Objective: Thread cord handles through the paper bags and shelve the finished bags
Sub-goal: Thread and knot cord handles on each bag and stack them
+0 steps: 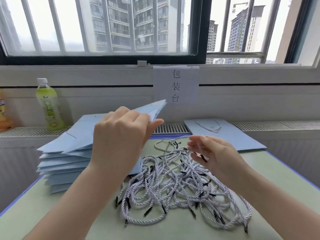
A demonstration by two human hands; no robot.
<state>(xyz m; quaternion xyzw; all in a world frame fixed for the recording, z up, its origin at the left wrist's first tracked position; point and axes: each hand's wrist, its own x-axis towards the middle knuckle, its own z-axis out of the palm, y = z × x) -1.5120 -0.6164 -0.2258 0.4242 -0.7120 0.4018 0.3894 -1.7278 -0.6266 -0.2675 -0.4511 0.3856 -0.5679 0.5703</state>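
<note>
Pinching a blue paper bag (152,110) raised toward twelve o'clock, the left hand (119,134) grips; the right hand (213,153) hovers slack-fingered above the cord pile (173,187) at five o'clock.

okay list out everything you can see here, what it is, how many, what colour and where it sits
Lifted bag: one, light blue, folded flat, raised over the stack, gripped by the left hand.
Bag stack: one pile, count unclear, light blue, left side of the table.
Finished bag: one on top, light blue with a white cord handle, lying flat at the far right.
Cords: a tangled heap, too many to count, white with black tips, centre of the table.
Table: one, pale green top with blue edge.
Bottle: one, green drink, white cap, on the ledge at left.
Orange pack: one, at the far left edge, cut off.
Sign: one, white paper with black characters, below the window.
Left hand: holding the lifted bag.
Right hand: over the cords, fingers spread.
</note>
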